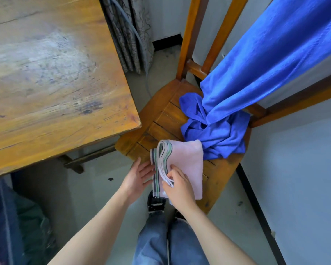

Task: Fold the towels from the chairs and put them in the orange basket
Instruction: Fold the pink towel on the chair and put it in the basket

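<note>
On slatted chair (161,122), right hand (179,187) pinches folded towel (188,159).

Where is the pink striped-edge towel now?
Head view, lower centre: the pink striped-edge towel lies on the wooden chair seat, under the right hand, beside the blue towel.

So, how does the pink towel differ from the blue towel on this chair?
The pink towel is folded; the blue towel is unfolded, hanging from the back of the chair and bunched on its seat. The pink towel has a striped border; the blue towel is plain. The right hand pinches the pink towel and the left hand is at its edge; the blue towel is untouched. Both lie on the same wooden chair.
</note>
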Demonstrator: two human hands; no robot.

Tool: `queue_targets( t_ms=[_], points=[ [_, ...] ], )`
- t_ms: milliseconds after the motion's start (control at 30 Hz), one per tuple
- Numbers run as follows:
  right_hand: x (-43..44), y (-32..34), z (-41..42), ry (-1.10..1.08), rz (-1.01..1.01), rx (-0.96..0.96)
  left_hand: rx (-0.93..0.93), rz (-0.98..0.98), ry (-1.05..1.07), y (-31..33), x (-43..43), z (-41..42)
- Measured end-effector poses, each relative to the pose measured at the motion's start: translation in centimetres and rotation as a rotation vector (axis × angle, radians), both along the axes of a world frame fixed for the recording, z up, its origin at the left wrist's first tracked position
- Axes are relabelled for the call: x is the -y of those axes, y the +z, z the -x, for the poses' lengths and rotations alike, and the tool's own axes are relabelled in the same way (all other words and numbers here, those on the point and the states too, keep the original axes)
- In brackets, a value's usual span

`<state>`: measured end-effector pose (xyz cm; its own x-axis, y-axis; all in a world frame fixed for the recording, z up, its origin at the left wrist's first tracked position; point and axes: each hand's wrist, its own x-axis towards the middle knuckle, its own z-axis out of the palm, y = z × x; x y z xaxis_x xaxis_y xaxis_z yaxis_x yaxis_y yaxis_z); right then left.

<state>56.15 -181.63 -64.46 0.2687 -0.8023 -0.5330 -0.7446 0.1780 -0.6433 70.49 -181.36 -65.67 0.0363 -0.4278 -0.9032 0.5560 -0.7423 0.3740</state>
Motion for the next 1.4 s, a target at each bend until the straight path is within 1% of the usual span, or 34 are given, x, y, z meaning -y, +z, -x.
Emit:
queue_targets(
  t_ms=[133,200,233,333,400,467,500,533,567,600,633,667,700,733,800,833,867,900,933,967,1033,1067,1133,1167,1200,1267,1300,1333,1400],
  points=[
    [-0.5,-0.7,-0.6,0.143,-0.071,-0.038,0.071,0.087,-0.06,-0.1,0.8,-0.3],
    [-0.6,-0.8,-0.8,0.215,-0.1,-0.03,0.203,0.085,-0.1,-0.3,1.4,-0.3],
    [-0.6,-1.0,-0.7,0.225,-0.118,-0.034,0.288,0.07,-0.157,-0.5,1.8,-0.3],
    [-0.6,-1.7,0.7,0.263,-0.021,-0.101,0.519,0.012,-0.309,-1.5,2.1,0.2],
    [-0.1,-1.9,2.0,0.172,0.152,-0.227,0.627,0.011,-0.375,-2.5,1.9,0.3],
    [0.3,-2.3,3.6,-0.045,0.241,-0.317,0.772,0.031,-0.489,-2.8,1.7,0.3],
    [0.5,-2.5,4.3,-0.169,0.21,-0.327,0.896,0.059,-0.594,-2.8,1.6,0.3],
    [0.9,-2.8,4.8,-0.303,0.154,-0.323,1.07,0.115,-0.748,-2.4,1.6,0.4],
    [1.3,-3.2,5.4,-0.4,0.033,-0.291,1.262,0.251,-0.897,-2.2,1.5,0.5],
    [1.5,-3.6,5.9,-0.45,-0.084,-0.249,1.38,0.419,-1.043,-2.2,1.4,0.7],
    [1.8,-4.0,6.3,-0.442,-0.178,-0.212,1.433,0.565,-1.2,-1.8,1.5,1.0],
    [2.1,-4.2,6.5,-0.41,-0.243,-0.187,1.437,0.663,-1.345,-2.2,1.5,1.2],
    [2.3,-4.3,6.5,-0.379,-0.274,-0.167,1.415,0.67,-1.474,-2.6,1.5,1.2],
    [2.4,-4.6,6.6,-0.364,-0.3,-0.157,1.352,0.611,-1.575,-2.7,1.7,1.2],
    [2.7,-4.7,6.3,-0.366,-0.345,-0.169,1.208,0.403,-1.658,-2.8,2.5,1.0],
    [2.9,-4.6,6.1,-0.327,-0.296,-0.218,1.13,0.335,-1.695,-3.1,2.7,0.9],
    [3.2,-4.3,5.8,-0.238,-0.16,-0.308,1.058,0.276,-1.714,-3.6,2.9,0.6],
    [3.6,-4.0,5.6,-0.113,0.028,-0.401,1.038,0.256,-1.72,-3.6,3.2,0.7],
    [4.0,-4.0,5.4,-0.006,0.187,-0.449,1.034,0.26,-1.734,-3.3,3.7,0.7],
    [4.4,-3.9,5.1,0.088,0.314,-0.474,1.034,0.27,-1.692,-2.8,4.3,0.8],
    [5.6,-3.7,4.1,0.261,0.482,-0.46,1.026,0.266,-1.542,-2.0,5.4,1.0],
    [6.2,-3.7,3.7,0.338,0.507,-0.451,1.07,0.281,-1.496,-1.9,5.8,0.9],
    [7.5,-3.5,3.0,0.44,0.403,-0.459,1.182,0.327,-1.422,-2.3,6.4,0.7],
    [8.1,-3.4,2.9,0.447,0.33,-0.464,1.175,0.334,-1.385,-2.4,6.7,0.6],
    [8.7,-3.6,3.0,0.451,0.247,-0.458,1.131,0.338,-1.375,-2.6,7.0,0.5],
    [9.7,-3.6,3.4,0.436,0.02,-0.454,1.019,0.326,-1.454,-3.0,7.5,0.3],
    [10.1,-3.6,3.5,0.427,-0.018,-0.448,0.996,0.313,-1.509,-3.0,7.7,0.3],
    [10.3,-3.6,3.5,0.418,-0.013,-0.443,1.002,0.295,-1.561,-3.2,7.7,0.3],
    [10.3,-3.4,3.1,0.407,0.043,-0.471,1.059,0.245,-1.625,-3.5,7.7,0.4]
  ],
)
